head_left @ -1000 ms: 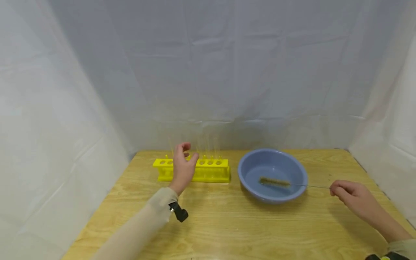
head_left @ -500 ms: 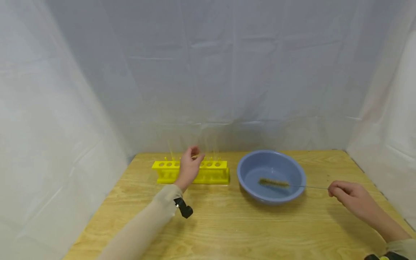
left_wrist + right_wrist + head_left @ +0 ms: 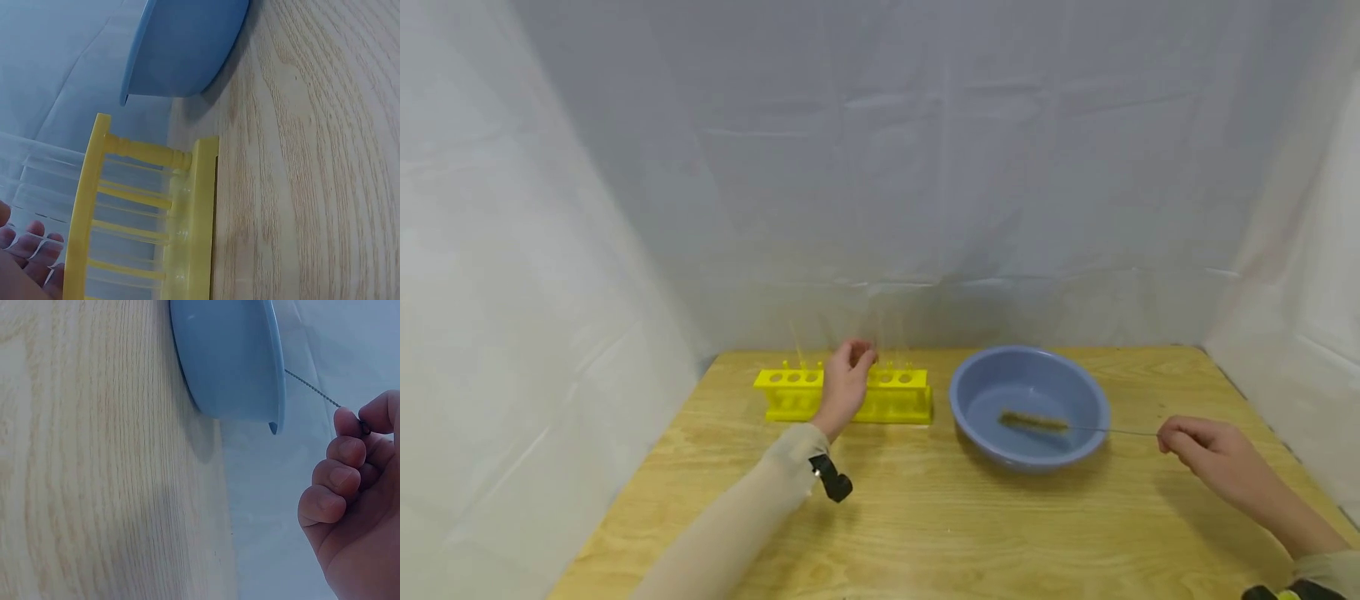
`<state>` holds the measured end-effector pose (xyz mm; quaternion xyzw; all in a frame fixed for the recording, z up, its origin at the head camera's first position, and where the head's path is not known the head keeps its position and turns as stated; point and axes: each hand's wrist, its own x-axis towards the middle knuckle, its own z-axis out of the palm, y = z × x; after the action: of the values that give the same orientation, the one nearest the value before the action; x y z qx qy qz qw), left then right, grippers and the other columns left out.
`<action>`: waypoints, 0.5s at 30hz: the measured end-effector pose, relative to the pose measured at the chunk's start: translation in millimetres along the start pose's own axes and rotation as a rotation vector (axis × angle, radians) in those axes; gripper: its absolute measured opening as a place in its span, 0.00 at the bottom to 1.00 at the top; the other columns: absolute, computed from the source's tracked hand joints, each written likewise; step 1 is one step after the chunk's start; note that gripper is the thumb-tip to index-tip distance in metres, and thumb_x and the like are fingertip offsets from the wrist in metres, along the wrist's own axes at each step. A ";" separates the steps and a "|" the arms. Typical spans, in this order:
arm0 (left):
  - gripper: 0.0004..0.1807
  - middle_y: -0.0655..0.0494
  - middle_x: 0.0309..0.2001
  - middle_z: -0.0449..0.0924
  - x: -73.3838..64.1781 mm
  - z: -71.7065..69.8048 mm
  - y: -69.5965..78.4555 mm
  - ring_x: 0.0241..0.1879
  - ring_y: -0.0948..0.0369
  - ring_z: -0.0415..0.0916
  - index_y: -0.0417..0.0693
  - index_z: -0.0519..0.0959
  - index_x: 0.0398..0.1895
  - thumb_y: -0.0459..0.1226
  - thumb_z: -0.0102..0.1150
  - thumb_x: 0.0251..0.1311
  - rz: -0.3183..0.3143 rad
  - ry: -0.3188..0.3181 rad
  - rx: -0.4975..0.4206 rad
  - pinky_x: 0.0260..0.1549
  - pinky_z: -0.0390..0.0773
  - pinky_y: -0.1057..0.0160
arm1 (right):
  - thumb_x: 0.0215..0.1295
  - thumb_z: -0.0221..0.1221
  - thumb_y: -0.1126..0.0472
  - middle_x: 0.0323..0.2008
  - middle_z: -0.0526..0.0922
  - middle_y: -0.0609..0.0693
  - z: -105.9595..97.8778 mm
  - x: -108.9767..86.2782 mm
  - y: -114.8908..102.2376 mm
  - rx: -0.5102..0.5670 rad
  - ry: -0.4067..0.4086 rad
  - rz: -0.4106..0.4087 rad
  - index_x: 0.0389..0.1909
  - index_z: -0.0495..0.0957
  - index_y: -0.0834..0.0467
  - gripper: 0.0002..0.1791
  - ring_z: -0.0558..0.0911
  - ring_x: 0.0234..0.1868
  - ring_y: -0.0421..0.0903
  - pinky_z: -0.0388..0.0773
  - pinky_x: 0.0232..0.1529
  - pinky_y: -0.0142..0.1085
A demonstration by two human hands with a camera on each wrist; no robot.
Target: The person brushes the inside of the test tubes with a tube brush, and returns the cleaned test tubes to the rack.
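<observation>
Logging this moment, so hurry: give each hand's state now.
Left hand: at the test tubes; open or gripping one, cannot be told.
Right hand: closed, holding the test tube brush by its wire.

Head view soft, diffusely lit; faint shadow beneath bowl (image 3: 977,408); transparent tubes (image 3: 797,343) barely visible; wrist views bluish.

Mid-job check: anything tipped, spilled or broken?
No, nothing stands out: the yellow rack and blue basin stand upright, the right hand pinches the brush by its wire, and no spill shows on the table. The clear tubes are too faint to check for cracks.
</observation>
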<state>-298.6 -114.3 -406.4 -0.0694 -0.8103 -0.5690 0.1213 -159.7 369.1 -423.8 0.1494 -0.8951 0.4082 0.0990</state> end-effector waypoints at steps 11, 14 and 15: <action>0.13 0.44 0.45 0.80 2.6 0.7 7.7 0.48 0.45 0.78 0.48 0.73 0.54 0.44 0.44 0.78 0.010 0.054 -0.047 0.38 0.74 0.58 | 0.78 0.49 0.62 0.20 0.71 0.43 -4.7 -1.1 -0.4 -0.021 0.009 0.007 0.34 0.80 0.53 0.13 0.64 0.15 0.41 0.64 0.17 0.35; 0.13 0.43 0.45 0.79 3.0 0.3 10.1 0.46 0.46 0.77 0.47 0.71 0.55 0.44 0.42 0.79 0.015 0.057 -0.057 0.35 0.73 0.60 | 0.78 0.50 0.62 0.21 0.73 0.44 -3.8 -0.6 -0.5 -0.020 0.012 0.002 0.34 0.80 0.54 0.12 0.66 0.16 0.40 0.65 0.17 0.35; 0.14 0.42 0.45 0.78 3.1 0.2 10.9 0.45 0.47 0.77 0.47 0.70 0.56 0.44 0.42 0.79 0.014 0.057 -0.058 0.36 0.73 0.61 | 0.77 0.50 0.62 0.22 0.74 0.44 -3.1 -0.7 -0.8 -0.018 0.014 0.007 0.34 0.80 0.54 0.12 0.66 0.16 0.40 0.65 0.17 0.35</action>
<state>-298.9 -110.4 -395.8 -0.0622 -0.7892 -0.5931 0.1465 -158.5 371.1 -421.5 0.1425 -0.8985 0.4017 0.1052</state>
